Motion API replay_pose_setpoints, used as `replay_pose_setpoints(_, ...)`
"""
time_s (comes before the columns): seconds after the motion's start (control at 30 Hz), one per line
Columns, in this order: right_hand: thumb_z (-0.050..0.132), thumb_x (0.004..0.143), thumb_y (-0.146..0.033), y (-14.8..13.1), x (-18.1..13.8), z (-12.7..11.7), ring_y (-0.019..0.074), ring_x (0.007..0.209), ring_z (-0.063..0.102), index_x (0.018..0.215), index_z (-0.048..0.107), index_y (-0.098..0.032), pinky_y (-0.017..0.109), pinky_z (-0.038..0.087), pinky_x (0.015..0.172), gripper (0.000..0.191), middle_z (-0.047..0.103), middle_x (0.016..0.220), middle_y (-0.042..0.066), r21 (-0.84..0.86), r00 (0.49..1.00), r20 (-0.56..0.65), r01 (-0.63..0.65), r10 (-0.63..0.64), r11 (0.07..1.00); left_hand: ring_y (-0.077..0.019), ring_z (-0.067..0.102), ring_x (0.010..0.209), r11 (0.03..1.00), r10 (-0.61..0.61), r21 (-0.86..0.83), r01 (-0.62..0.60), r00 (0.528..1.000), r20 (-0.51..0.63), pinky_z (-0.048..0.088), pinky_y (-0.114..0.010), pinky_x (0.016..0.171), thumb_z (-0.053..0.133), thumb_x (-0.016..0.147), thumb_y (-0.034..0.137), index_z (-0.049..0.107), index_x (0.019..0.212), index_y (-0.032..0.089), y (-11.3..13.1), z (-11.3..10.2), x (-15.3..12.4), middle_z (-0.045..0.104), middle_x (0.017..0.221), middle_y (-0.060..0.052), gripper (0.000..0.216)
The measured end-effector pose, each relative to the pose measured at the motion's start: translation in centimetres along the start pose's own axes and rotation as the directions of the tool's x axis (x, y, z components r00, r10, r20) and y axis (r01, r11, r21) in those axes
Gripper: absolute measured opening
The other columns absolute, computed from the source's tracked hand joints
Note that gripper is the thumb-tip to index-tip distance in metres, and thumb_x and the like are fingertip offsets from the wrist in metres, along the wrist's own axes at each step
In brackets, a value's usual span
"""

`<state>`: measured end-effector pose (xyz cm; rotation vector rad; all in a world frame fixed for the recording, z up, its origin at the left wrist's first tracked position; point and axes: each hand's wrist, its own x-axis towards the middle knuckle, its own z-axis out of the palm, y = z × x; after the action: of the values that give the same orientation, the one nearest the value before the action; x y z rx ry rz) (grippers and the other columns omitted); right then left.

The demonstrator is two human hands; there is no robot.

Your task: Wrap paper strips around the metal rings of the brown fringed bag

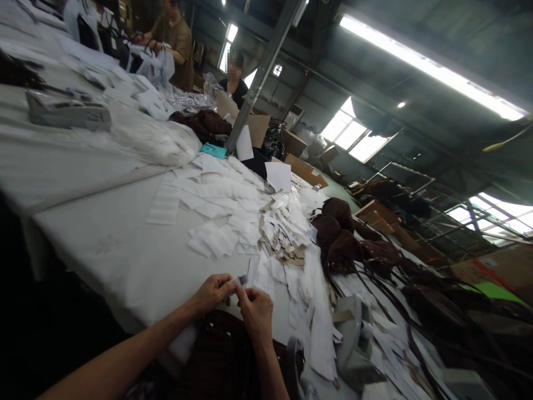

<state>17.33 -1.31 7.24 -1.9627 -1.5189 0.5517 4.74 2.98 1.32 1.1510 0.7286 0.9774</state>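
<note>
Bags [343, 253] in dark brown lie heaped on the right of the white table [104, 228], their contents hidden; beyond them is a cardboard box [468, 270] (what it holds, I cannot tell). At the near edge, above a brown bag [220, 350], a small grey piece [242, 279] sits at the fingertips, left hand [213, 293] and right hand [256, 311] each with its grip pinched on it
</note>
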Motion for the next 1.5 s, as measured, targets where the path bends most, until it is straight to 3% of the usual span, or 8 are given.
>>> replay_pose_setpoints(0.13, 0.059, 0.078, -0.046, 0.1, 0.0, 0.4, 0.0152, 0.048, 0.057, 0.052, 0.067, -0.016, 0.024, 0.037, 0.051, 0.041, 0.062, 0.045, 0.003, 0.075, 0.999, -0.016, -0.031, 0.032, 0.997, -0.0113, 0.05, 0.049, 1.0, -0.016, -0.019, 0.016, 1.0, -0.01, 0.039, -0.023, 0.05, 0.052, 0.082, 0.057, 0.058, 0.067, 0.015, -0.2, 0.0, 0.0, 0.053, 0.054, 0.003, 0.044)
replay_pose_setpoints(0.37, 0.058, 0.078, -0.043, 0.9, -0.3, 0.9, 0.015, 0.048, 0.058, 0.07, 0.072, -0.014, 0.023, 0.044, 0.049, 0.034, 0.067, 0.056, 0.004, 0.264, 0.997, 0.055, -0.06, 0.048, 0.963, -0.0089, 0.044, 0.044, 0.994, -0.077, -0.088, 0.072, 0.996, -0.055, 0.034, -0.021, 0.047, 0.057, 0.077, 0.057, 0.052, 0.064, 0.017, -0.4, 0.2, 0.0, 0.05, 0.051, 0.005, 0.042)
replay_pose_setpoints(0.67, 0.068, 0.071, -0.045, 0.9, -0.5, 1.2, 0.0171, 0.051, 0.061, 0.079, 0.069, -0.016, 0.025, 0.046, 0.051, 0.03, 0.069, 0.059, 0.003, 0.327, 0.989, -0.037, -0.12, 0.14, 0.937, -0.0083, 0.043, 0.043, 0.974, -0.139, -0.189, 0.128, 0.989, -0.047, 0.031, -0.02, 0.045, 0.061, 0.074, 0.055, 0.053, 0.064, 0.017, -0.4, 0.3, -0.1, 0.049, 0.051, 0.005, 0.04)
replay_pose_setpoints(0.77, 0.06, 0.078, -0.047, 1.5, -0.2, 1.2, 0.017, 0.053, 0.062, 0.075, 0.067, -0.017, 0.025, 0.045, 0.056, 0.03, 0.068, 0.059, 0.003, 0.269, 0.99, -0.089, -0.081, 0.109, 0.96, -0.0082, 0.043, 0.044, 0.973, -0.143, -0.194, 0.122, 0.985, -0.094, 0.032, -0.021, 0.045, 0.06, 0.074, 0.054, 0.056, 0.067, 0.016, -0.6, 0.2, 0.0, 0.051, 0.054, 0.004, 0.039)
replay_pose_setpoints(0.93, 0.042, 0.089, -0.046, 1.3, -0.8, 0.1, 0.0194, 0.06, 0.063, 0.076, 0.068, -0.018, 0.028, 0.041, 0.06, 0.04, 0.069, 0.065, 0.006, 0.068, 0.952, -0.3, -0.045, 0.063, 0.997, -0.0099, 0.045, 0.047, 0.991, -0.085, -0.121, 0.053, 0.957, -0.277, 0.037, -0.023, 0.051, 0.053, 0.079, 0.053, 0.059, 0.071, 0.015, -0.7, -0.1, 0.2, 0.053, 0.055, 0.003, 0.039)
replay_pose_setpoints(1.13, 0.041, 0.091, -0.04, -2.0, -2.1, 2.3, 0.0176, 0.059, 0.063, 0.072, 0.067, -0.019, 0.026, 0.042, 0.058, 0.038, 0.069, 0.068, 0.004, 0.139, 0.996, -0.089, 0.018, -0.006, 0.99, -0.0153, 0.053, 0.056, 0.996, 0.061, 0.085, -0.027, 0.901, -0.429, 0.041, -0.026, 0.059, 0.052, 0.083, 0.047, 0.055, 0.068, 0.019, -0.6, -0.4, -0.2, 0.054, 0.055, 0.003, 0.032)
replay_pose_setpoints(1.3, 0.039, 0.09, -0.034, -3.3, -1.3, 4.4, 0.0201, 0.072, 0.067, 0.087, 0.069, -0.017, 0.028, 0.047, 0.067, 0.035, 0.073, 0.082, 0.008, 0.229, 0.997, -0.072, 0.018, -0.002, 0.973, -0.0171, 0.053, 0.058, 0.97, 0.163, 0.236, -0.055, 0.869, -0.467, 0.041, -0.028, 0.061, 0.051, 0.084, 0.043, 0.057, 0.069, 0.021, -0.1, -0.2, -0.8, 0.057, 0.06, 0.002, 0.028)
replay_pose_setpoints(1.5, 0.046, 0.086, -0.034, -2.8, -0.8, 4.8, 0.0223, 0.086, 0.067, 0.095, 0.069, -0.016, 0.032, 0.05, 0.079, 0.031, 0.074, 0.094, 0.009, 0.468, 0.999, -0.021, -0.022, 0.036, 0.884, -0.0208, 0.056, 0.068, 0.938, 0.249, 0.335, -0.09, 0.845, -0.472, 0.042, -0.029, 0.069, 0.052, 0.083, 0.04, 0.06, 0.071, 0.023, 0.8, 0.2, -1.1, 0.063, 0.072, -0.003, 0.023)
